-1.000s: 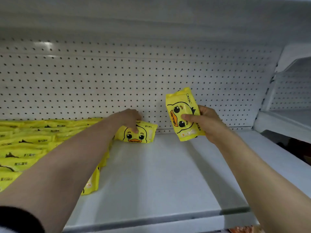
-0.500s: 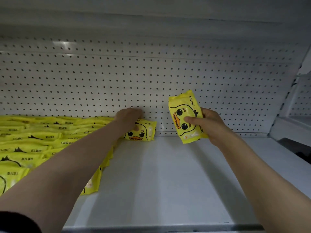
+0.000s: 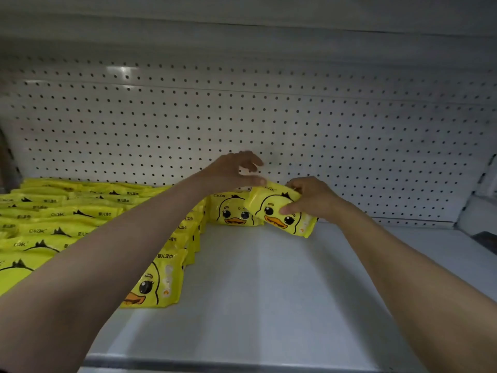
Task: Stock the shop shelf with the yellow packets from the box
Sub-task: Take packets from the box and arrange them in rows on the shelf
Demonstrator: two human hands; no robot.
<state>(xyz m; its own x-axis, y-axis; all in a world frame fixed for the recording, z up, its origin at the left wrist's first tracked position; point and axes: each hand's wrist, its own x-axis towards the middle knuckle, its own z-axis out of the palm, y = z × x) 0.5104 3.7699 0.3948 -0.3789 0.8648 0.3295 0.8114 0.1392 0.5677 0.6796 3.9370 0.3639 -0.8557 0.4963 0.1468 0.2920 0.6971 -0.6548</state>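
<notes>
**Duck packet held at the back of the shelf**

The held packet (image 3: 279,211) is bright yellow and glossy, printed with a cartoon duck face: 2 round black eyes, an orange beak, a black tuft on top and small dark lettering near its upper edge. It is tilted, its lower right corner at the shelf (image 3: 269,292) surface, close to the white pegboard (image 3: 269,117) back wall.

The right hand (image 3: 309,197) grips this packet, thumb across the duck's face and fingers curled behind its upper edge. The left hand (image 3: 234,170) is raised just above and to the left of it with fingers loosely spread and holding nothing; its thumb tip is at the packet's upper left corner, though contact cannot be told for certain.

1 more packet (image 3: 232,211) of the same design stands just to the left, against the pegboard, partly overlapped by the held one. Further left, the stocked packets (image 3: 53,224) lie in overlapping rows; they are too many and too overlapped to count exactly. 1 front packet (image 3: 156,284) shows half a duck face beside the left forearm.
</notes>
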